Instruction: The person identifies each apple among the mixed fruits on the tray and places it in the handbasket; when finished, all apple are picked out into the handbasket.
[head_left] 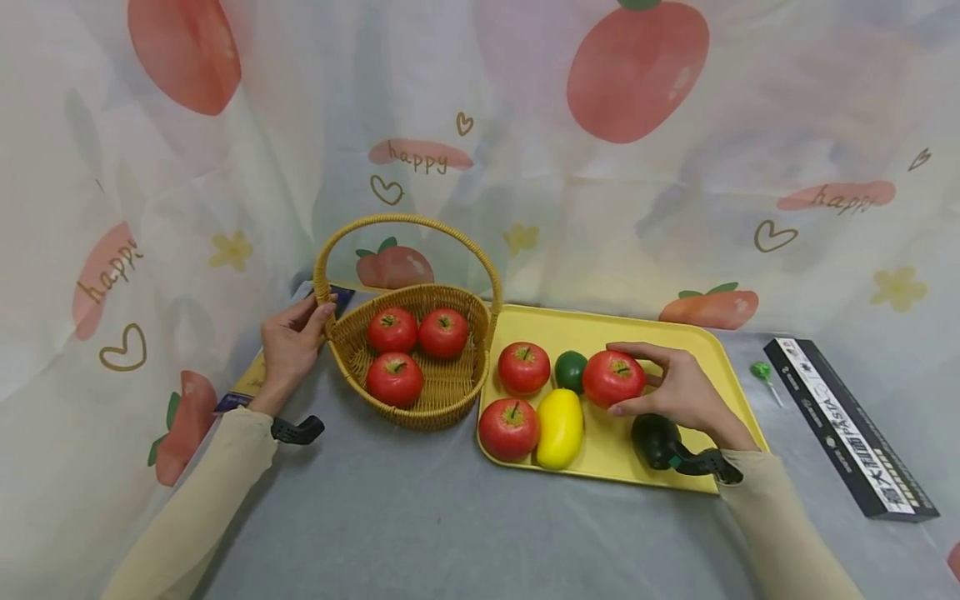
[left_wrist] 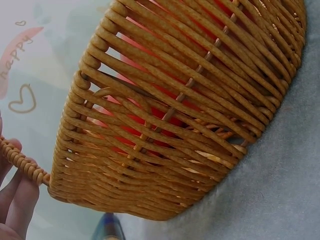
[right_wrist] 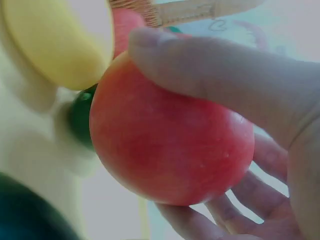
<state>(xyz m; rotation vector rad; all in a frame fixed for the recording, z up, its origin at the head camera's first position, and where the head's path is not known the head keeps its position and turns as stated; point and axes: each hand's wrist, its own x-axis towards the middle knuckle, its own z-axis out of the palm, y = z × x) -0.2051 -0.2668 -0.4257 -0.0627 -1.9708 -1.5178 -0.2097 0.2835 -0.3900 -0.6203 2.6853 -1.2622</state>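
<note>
My left hand [head_left: 291,346] grips the handle of a wicker basket [head_left: 427,415] at its left base; the left wrist view shows fingers [left_wrist: 22,200] around the wrapped handle. Inside the basket lie three red apples, one of them at the front [head_left: 394,380]. My right hand [head_left: 686,387] holds another red apple [head_left: 613,379] between thumb and fingers over the yellow tray [head_left: 600,454]. In the right wrist view this apple [right_wrist: 172,135] fills the middle. On the tray are two more apples [head_left: 509,429], a yellow mango [head_left: 559,429], a small green fruit [head_left: 572,370] and a dark green avocado-like fruit [head_left: 655,440].
Right of the tray lie a long black box [head_left: 851,429] and a green lollipop-like item [head_left: 761,371]. A blue-and-yellow packet [head_left: 243,387] is partly hidden behind my left arm. A printed curtain [head_left: 540,225] hangs behind the grey tabletop [head_left: 420,517].
</note>
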